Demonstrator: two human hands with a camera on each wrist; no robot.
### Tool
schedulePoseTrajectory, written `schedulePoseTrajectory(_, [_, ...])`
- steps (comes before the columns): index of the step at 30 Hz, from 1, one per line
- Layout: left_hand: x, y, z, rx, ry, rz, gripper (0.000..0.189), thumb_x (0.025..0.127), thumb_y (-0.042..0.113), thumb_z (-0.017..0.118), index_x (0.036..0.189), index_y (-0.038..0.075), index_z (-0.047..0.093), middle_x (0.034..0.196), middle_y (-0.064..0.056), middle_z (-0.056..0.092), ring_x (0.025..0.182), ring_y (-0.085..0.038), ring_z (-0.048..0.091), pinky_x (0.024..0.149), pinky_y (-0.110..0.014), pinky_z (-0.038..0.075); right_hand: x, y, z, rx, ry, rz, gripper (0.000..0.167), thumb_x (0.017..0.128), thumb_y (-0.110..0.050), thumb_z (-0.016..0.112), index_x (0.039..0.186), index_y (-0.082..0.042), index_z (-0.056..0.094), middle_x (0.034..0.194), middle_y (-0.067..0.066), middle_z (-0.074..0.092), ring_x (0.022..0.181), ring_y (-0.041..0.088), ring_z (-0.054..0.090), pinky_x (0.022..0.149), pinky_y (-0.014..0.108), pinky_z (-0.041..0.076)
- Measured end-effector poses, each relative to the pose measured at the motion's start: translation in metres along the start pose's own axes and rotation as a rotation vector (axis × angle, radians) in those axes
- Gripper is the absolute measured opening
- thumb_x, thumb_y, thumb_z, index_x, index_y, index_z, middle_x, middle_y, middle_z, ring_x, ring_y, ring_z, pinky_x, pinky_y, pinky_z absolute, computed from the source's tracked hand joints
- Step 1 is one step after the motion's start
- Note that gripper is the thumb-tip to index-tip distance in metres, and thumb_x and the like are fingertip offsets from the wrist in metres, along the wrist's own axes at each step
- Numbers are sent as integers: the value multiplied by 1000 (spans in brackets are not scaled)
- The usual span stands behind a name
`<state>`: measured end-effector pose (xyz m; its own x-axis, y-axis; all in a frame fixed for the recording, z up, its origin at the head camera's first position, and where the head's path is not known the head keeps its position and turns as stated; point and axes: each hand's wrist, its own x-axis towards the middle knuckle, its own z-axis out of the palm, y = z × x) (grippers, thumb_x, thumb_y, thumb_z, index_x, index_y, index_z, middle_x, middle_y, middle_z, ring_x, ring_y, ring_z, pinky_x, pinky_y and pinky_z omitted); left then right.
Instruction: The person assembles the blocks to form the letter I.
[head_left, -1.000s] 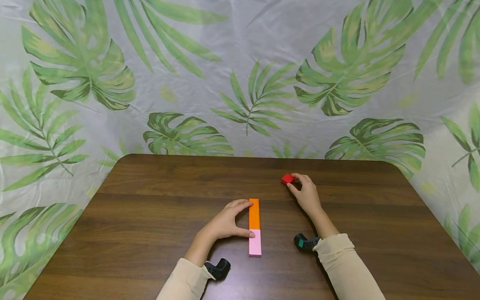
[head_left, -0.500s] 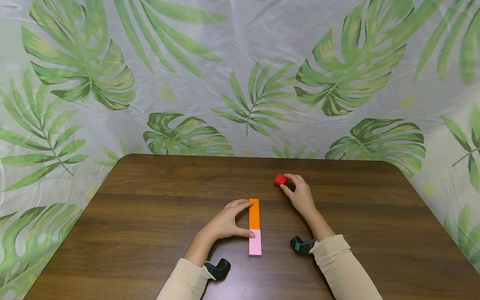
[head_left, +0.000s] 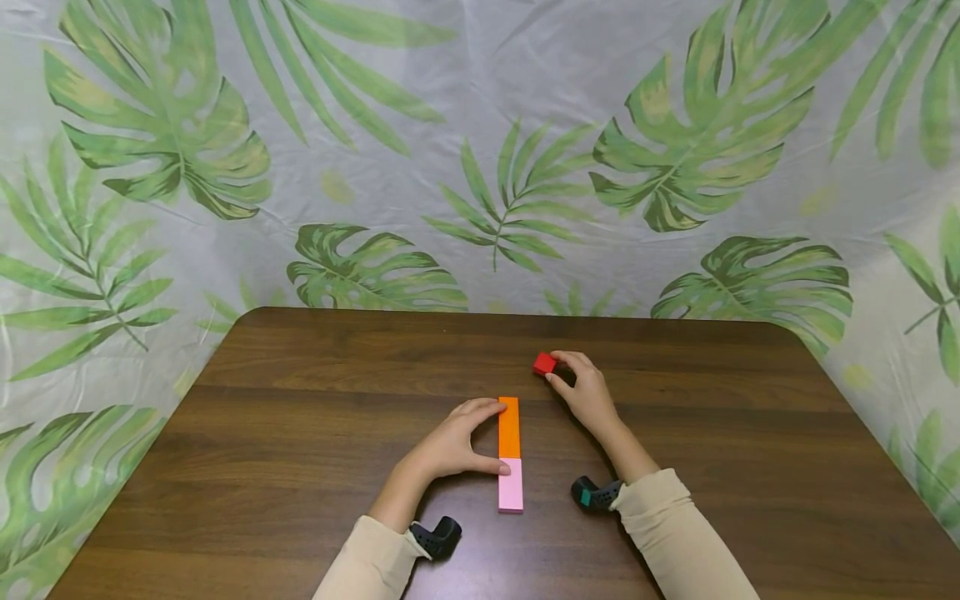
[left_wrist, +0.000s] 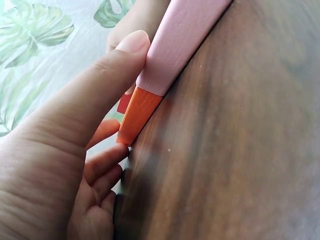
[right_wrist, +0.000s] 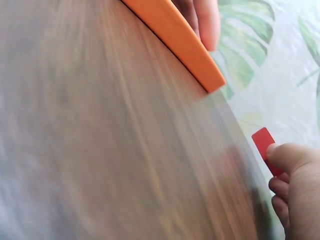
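A red block (head_left: 545, 363) is pinched between the thumb and fingers of my right hand (head_left: 588, 393), beyond the far end of the line of blocks. In the right wrist view this red block (right_wrist: 265, 147) appears just above the tabletop. An orange block (head_left: 509, 427) and a pink block (head_left: 511, 487) lie end to end on the table. My left hand (head_left: 453, 442) rests on their left side, fingers at the orange block and thumb on the pink one. The left wrist view shows the left thumb (left_wrist: 107, 70) lying straight against the pink block (left_wrist: 185, 40).
The brown wooden table (head_left: 300, 450) has rounded far corners. A leaf-printed cloth (head_left: 487, 167) hangs behind it and at the sides. Each wrist wears a black device, such as the right one (head_left: 595, 494).
My right hand has slid leftward and slightly nearer with the red block, closer to the orange block's far end. The left hand and the two lying blocks stay in place.
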<state>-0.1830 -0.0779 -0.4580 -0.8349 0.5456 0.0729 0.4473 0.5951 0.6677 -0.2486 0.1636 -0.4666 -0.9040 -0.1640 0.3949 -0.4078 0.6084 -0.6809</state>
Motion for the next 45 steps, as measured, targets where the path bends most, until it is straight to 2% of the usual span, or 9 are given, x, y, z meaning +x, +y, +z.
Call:
schedulePoseTrajectory(16, [1, 1, -2, 5, -11, -4, 88, 63, 52, 75, 136, 17, 41, 138, -3, 35, 127, -21, 28, 100, -41, 28, 1, -12, 14, -19, -55, -66, 37, 83, -14, 65, 117, -1, 58, 114, 12, 55, 103, 25, 52, 89, 43, 40])
schedulePoseTrajectory(29, [-1, 3, -2, 7, 5, 11, 86, 62, 48, 77, 134, 14, 43, 137, -6, 36, 127, -22, 28, 100, -41, 27, 1, -15, 22, -5, -101, -72, 38, 84, -16, 64, 119, -3, 58, 116, 10, 55, 107, 24, 51, 91, 41, 39])
schedulePoseTrajectory(38, [0, 2, 0, 3, 2, 12, 86, 63, 47, 77, 135, 15, 43, 138, -4, 36, 127, -20, 28, 101, -39, 27, 2, -18, 26, 14, -111, -104, 37, 83, -16, 64, 118, -3, 59, 116, 10, 56, 108, 23, 51, 92, 40, 39])
schedulePoseTrajectory(45, [0, 1, -1, 0, 1, 11, 86, 63, 47, 77, 135, 15, 43, 138, -4, 36, 127, -20, 28, 101, -39, 27, 3, -20, 28, 12, -132, -100, 36, 83, -15, 65, 117, -4, 59, 116, 9, 57, 108, 22, 51, 92, 39, 39])
